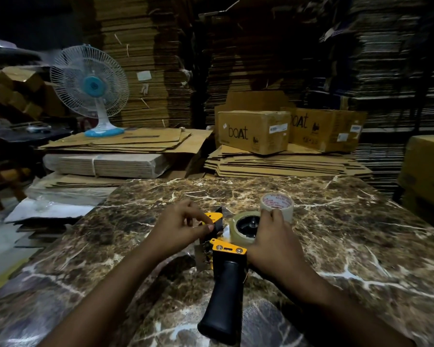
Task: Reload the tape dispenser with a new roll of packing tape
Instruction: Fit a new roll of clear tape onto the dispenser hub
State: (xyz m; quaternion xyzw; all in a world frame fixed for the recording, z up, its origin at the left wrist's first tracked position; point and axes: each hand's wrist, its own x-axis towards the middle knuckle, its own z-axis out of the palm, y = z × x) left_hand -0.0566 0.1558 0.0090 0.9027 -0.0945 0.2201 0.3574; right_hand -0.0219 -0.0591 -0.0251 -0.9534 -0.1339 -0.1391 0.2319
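A yellow and black tape dispenser (pixel 227 266) lies flat on the marble table (pixel 336 234), its black handle pointing toward me. A clear roll of packing tape (pixel 238 234) sits on the dispenser's black hub. My right hand (pixel 273 239) rests against the right side of that roll, thumb up on its far edge. My left hand (pixel 183 224) pinches at the dispenser's front end near the yellow guard, apparently on the tape's loose end. A second roll (pixel 277 205) with a white core and red print stands just behind the right hand.
Flattened cardboard sheets (pixel 281 164) are stacked beyond the table's far edge, with two brown boxes (pixel 253 131) on them. A white and blue table fan (pixel 90 88) stands at the back left. Tall cardboard stacks fill the background.
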